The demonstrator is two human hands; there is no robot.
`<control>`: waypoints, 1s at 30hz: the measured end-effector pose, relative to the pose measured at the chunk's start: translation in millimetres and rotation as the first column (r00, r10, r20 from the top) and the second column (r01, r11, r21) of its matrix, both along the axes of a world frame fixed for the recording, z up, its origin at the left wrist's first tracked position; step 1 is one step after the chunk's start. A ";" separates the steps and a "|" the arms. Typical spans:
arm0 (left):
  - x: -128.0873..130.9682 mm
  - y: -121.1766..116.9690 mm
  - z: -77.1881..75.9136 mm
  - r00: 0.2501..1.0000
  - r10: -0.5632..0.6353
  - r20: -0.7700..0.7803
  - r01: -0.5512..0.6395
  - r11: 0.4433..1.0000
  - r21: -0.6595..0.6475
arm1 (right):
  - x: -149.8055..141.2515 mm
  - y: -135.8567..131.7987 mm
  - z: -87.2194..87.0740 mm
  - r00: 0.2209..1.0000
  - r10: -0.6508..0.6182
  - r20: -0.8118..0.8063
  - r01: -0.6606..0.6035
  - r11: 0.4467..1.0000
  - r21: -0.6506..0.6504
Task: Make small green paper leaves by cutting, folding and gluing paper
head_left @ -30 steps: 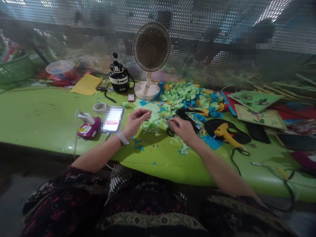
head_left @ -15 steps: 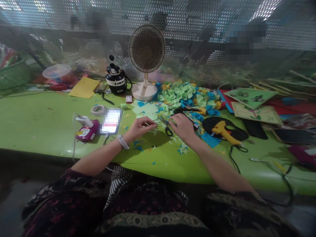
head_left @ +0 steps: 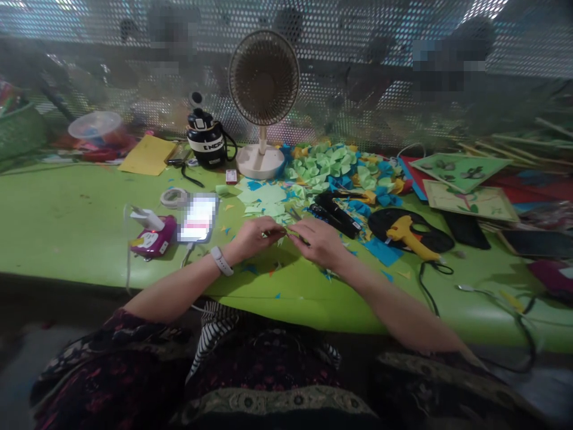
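My left hand [head_left: 254, 237] and my right hand [head_left: 317, 241] meet over the green table [head_left: 76, 233], near its front edge. Both have their fingers pinched around a small light green paper piece [head_left: 283, 232] between them. My right hand now covers the spot where the black-handled scissors lay. A white band sits on my left wrist. Cut green and blue paper scraps [head_left: 273, 206] lie just beyond the hands.
A small fan [head_left: 264, 95] and a black mug [head_left: 207, 141] stand behind. A phone [head_left: 197, 217], pink device [head_left: 150, 239] and tape roll [head_left: 174, 196] lie left. A folded paper pile [head_left: 333, 164], black tool [head_left: 338, 213], yellow glue gun [head_left: 409, 236] with cord and picture boards [head_left: 465, 188] lie right.
My hands have come together; the left lowered from mid-air to the table and the right slid left over the scissors. Both now pinch the green paper.
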State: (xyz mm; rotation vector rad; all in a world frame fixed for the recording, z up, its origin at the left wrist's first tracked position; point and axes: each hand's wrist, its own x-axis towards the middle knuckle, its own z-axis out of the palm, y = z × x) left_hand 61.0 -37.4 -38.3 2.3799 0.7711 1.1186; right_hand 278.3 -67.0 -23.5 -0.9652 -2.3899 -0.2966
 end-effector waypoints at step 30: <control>-25.0 16.4 27.6 0.891 0.312 -0.330 -0.361 0.928 -0.098 | 5.9 1.1 -0.7 0.982 0.128 0.140 -0.056 0.901 -0.431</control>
